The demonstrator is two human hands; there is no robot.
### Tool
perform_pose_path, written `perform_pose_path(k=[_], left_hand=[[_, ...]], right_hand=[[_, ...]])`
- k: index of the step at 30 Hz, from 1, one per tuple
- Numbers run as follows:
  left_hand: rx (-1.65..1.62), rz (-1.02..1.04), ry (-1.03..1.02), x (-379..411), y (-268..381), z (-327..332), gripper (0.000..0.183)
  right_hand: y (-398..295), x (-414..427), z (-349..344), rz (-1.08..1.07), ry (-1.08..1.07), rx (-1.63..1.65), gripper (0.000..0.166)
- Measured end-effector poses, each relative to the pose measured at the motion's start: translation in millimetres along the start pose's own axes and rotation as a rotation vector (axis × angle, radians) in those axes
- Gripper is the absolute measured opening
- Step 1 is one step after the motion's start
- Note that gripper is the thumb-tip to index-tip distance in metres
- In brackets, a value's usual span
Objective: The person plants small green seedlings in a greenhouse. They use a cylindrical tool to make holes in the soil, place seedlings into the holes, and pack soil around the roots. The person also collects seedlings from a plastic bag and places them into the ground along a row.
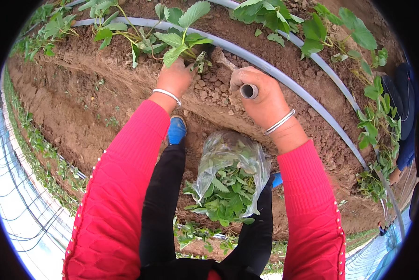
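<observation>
My left hand [176, 77] is at the base of a strawberry plant [182, 40] on the raised soil bed, its fingertips partly hidden by leaves and stems. Closed around the tubular handle of a small metal digging tool [248, 91], my right hand [260, 96] is just to the right. The tool's soil-covered blade [224, 59] points up and left, touching loose soil near the plant. Below the hands, between my legs, a clear plastic bag [230, 148] stands with its mouth towards me, full of green strawberry seedlings [230, 197].
Grey drip hoses [265, 66] run along the bed, among more strawberry plants [314, 33]. My blue-covered shoes [177, 130] stand in the furrow. Another person [404, 105] crouches at the far right, a hand near the plants there. Greenhouse framing curves along the left edge.
</observation>
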State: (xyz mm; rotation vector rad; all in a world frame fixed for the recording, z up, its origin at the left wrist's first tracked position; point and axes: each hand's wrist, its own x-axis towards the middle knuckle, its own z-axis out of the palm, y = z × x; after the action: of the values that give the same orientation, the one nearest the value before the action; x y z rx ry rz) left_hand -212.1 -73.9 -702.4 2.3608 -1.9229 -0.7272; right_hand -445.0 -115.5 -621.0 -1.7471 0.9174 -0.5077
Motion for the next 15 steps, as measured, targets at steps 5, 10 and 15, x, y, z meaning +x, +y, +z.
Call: perform_pose_path(k=[5,10,15], left_hand=[[0.030,0.209,0.372,-16.5,-13.6,-18.2,0.040],[0.086,0.106,0.182,-11.2,-8.4,-23.5,0.030],[0.055,0.071,0.128,-0.1,8.9,-11.5,0.025]], right_hand=[[-42.8,-38.0,-13.9,0.001,0.123,0.113,0.022],[-50.5,-57.9,-30.4,0.032,0.070,0.012,0.020],[-30.8,-35.8,-13.9,0.017,0.032,0.006,0.020]])
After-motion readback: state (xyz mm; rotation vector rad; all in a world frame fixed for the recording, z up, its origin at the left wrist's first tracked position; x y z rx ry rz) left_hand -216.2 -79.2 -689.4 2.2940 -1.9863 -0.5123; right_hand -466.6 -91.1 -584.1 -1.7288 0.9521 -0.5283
